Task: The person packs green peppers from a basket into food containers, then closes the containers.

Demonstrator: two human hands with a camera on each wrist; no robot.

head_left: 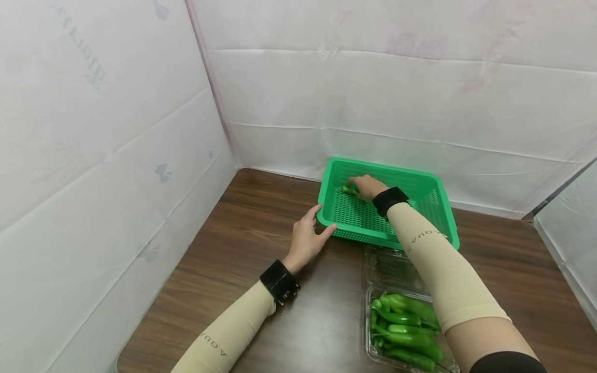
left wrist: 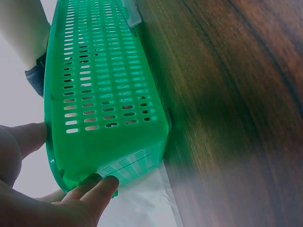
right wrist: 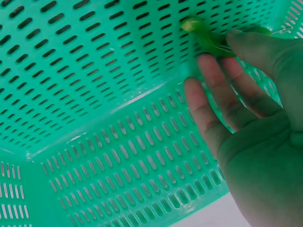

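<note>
Right hand (head_left: 366, 185) pinching green pepper (right wrist: 208, 38) inside green basket (head_left: 431, 207); left hand (head_left: 308, 235) gripping near corner. Advisable: steady basket, lay pepper flat.

the basket (head_left: 431, 199) sits at frame centre on the table (head_left: 261, 223), before the back wall (head_left: 396, 93). below it, lower right, lies the open tray (head_left: 373, 357) holding peppers (head_left: 406, 326). the left wall (head_left: 93, 155) fills the frame's left.
</note>
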